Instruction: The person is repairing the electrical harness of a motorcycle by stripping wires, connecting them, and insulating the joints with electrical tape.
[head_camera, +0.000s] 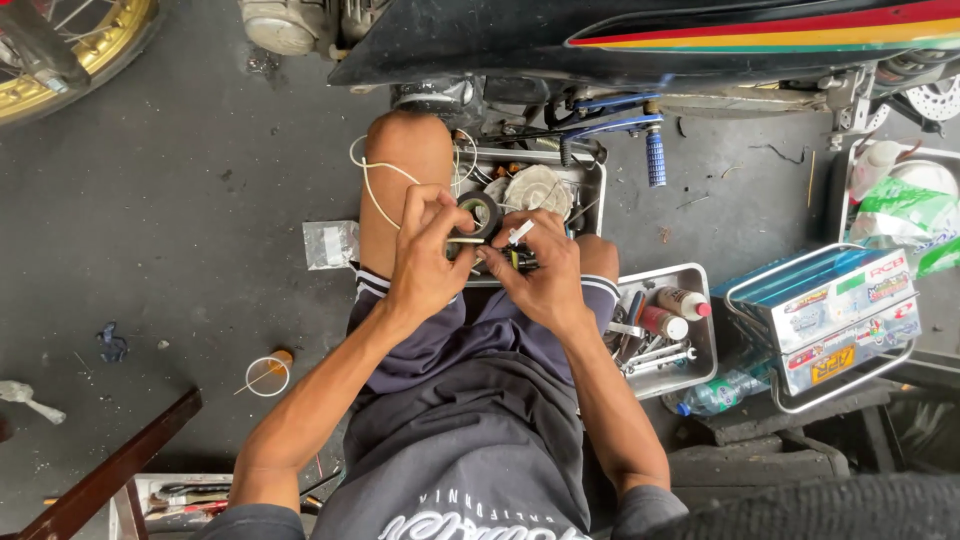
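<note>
A: What's in the left hand (425, 262)?
B: One black tape roll (480, 212), ring-shaped, pinched in its grip just above the fingers

A: And the right hand (545, 275)?
B: Its grip is closed on a dark wire bundle (505, 260), beside the left. One metal tray (690, 345) sits right of it, two bottles (672, 312) inside

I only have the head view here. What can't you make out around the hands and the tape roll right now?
Head view:
- Wire joint between left hand and right hand: covered by fingers.
- Black tape roll: lower part behind the thumbs.
- Cream wire: far end lost in the metal tray.
- Motorcycle: cut by the top edge.
</note>
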